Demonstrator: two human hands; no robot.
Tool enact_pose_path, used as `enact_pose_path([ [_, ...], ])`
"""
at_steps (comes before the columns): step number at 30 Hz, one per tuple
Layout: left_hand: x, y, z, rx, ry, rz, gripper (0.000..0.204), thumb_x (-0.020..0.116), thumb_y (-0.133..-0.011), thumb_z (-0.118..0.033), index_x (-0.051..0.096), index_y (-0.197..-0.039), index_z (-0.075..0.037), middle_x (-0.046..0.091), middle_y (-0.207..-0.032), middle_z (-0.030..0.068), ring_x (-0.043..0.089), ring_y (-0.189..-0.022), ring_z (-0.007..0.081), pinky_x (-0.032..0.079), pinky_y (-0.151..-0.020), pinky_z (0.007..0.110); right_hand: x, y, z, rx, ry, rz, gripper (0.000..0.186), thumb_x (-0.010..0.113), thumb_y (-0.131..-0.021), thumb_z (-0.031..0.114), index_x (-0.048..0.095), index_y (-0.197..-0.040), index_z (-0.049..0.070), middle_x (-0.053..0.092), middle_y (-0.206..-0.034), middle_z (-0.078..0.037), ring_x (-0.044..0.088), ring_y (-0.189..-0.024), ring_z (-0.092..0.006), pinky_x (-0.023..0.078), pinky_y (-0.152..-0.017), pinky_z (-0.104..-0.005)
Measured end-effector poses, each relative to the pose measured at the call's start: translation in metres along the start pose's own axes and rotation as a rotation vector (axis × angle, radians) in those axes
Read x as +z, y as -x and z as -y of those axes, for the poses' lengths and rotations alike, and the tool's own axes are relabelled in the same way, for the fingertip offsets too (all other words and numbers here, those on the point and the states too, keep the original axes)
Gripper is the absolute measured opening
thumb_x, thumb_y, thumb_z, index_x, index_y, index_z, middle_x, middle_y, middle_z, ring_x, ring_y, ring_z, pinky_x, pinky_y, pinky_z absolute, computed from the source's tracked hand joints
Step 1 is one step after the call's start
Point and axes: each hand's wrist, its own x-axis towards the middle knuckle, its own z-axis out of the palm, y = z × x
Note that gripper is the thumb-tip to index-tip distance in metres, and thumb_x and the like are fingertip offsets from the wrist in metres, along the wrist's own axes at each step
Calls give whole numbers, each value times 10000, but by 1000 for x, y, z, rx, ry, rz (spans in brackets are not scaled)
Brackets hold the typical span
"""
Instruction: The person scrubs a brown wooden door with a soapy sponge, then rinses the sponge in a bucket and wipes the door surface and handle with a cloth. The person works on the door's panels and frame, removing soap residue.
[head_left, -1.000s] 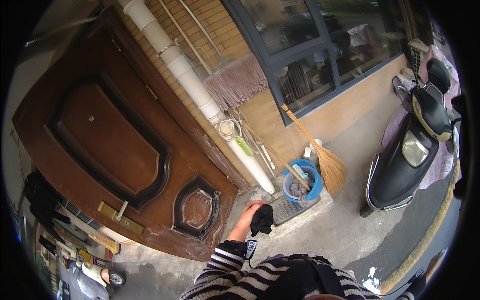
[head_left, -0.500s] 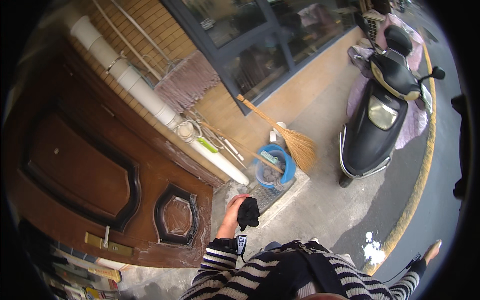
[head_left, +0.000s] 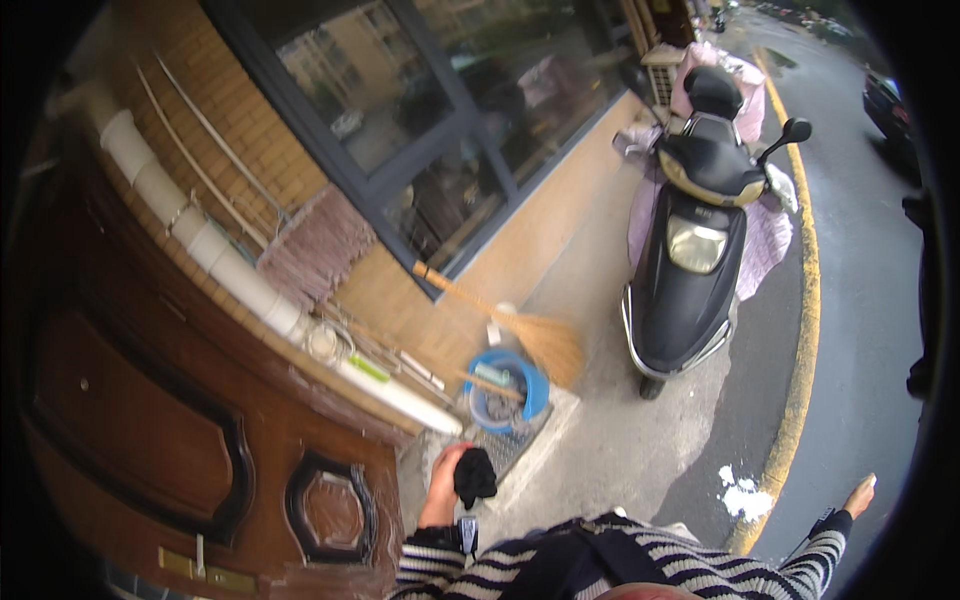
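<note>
Black cloth held in the left hand, outdoors by a wooden door

We are looking down on a concrete pavement along a building's front. On our left is the brown wooden door, its lower panel smeared with something whitish. Next to it a white drainpipe runs down a wall of yellowish tiles, and a mop head hangs beside the pipe below a dark-framed window. At the wall's foot we find a blue bucket and a straw broom, leaning and blurred. Farther right a black scooter stands in front of pinkish covers; beyond it a yellow kerb borders the grey road, with a white patch near the kerb.

The left forearm, in a striped sleeve, reaches forward from the lower edge. We see that hand closed around the bunched cloth, in front of the bucket in our view and well short of the scooter; the cloth hides most of the fingers. The right arm stretches far out to the side, toward the road. Its hand is small at the rim of the view, so we cannot tell how open it is or whether it holds anything.
</note>
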Motion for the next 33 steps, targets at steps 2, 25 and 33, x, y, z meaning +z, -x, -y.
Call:
enact_pose_path([
  [2, 0, -3, 2, 15, -50, -7, 314, 634, -969, -222, 717, -1156, 17, 744, -1065, 113, 708, -996, 217, 564, -932, 358, 1, 2, -2, 36, 5, 22, 665, 392, -1066, 558, 619, -1000, -63, 672, -887, -262, 570, -802, -415, 457, -776, -509],
  [25, 68, -26, -37, 33, -87, 106, 285, 633, -923, -158, 709, -1120, 34, 740, -1062, 123, 705, -992, 227, 562, -924, 351, -6, 27, -89, 192, 170, -32, 381, 463, -1015, 252, 688, -1159, -19, 695, -1220, -245, 628, -1198, -400, 509, -996, -438],
  [33, 70, -28, -23, 6, -113, 136, 326, 635, -944, -211, 703, -1129, 49, 736, -1088, 129, 701, -1010, 239, 555, -942, 365, -34, 38, -158, 270, 559, 255, 265, 506, -982, 88, 706, -1129, -2, 699, -1240, -216, 627, -1243, -367, 515, -1034, -422],
])
